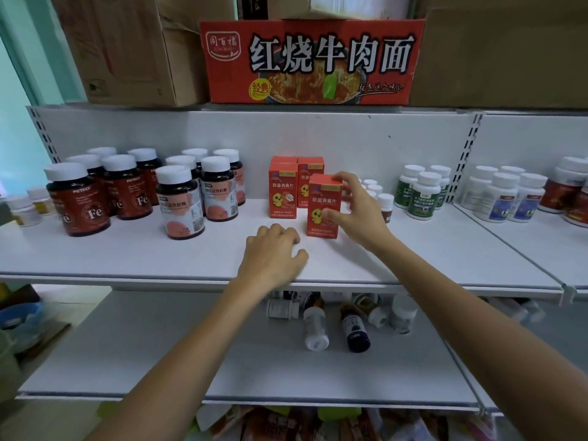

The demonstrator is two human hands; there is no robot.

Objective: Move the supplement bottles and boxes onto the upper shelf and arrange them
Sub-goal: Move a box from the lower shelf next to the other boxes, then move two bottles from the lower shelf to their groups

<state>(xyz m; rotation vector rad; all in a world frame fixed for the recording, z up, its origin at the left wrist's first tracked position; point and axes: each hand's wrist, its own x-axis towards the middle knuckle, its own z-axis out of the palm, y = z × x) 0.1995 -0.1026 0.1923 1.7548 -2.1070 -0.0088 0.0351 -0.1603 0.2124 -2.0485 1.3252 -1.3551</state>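
Note:
On the white upper shelf [159,249] my right hand [359,208] grips an upright orange supplement box [323,198], thumb on its front and fingers over its top right corner. Three more orange boxes [283,192] stand just behind it. My left hand [273,253] rests on the shelf with loosely curled fingers, holding nothing. Dark bottles with white caps [105,192] stand grouped at the left. Small white-capped bottles [381,202] sit behind my right hand, and green-labelled white bottles [420,192] stand further right. Several bottles [334,319] lie tipped on the lower shelf [159,351].
A red noodle carton [311,62] and brown cardboard boxes [127,49] sit on the top shelf overhead. More white bottles [509,195] fill the adjoining shelf section to the right. A blue bowl [19,319] is at the lower left. Packets [286,421] lie below the lower shelf.

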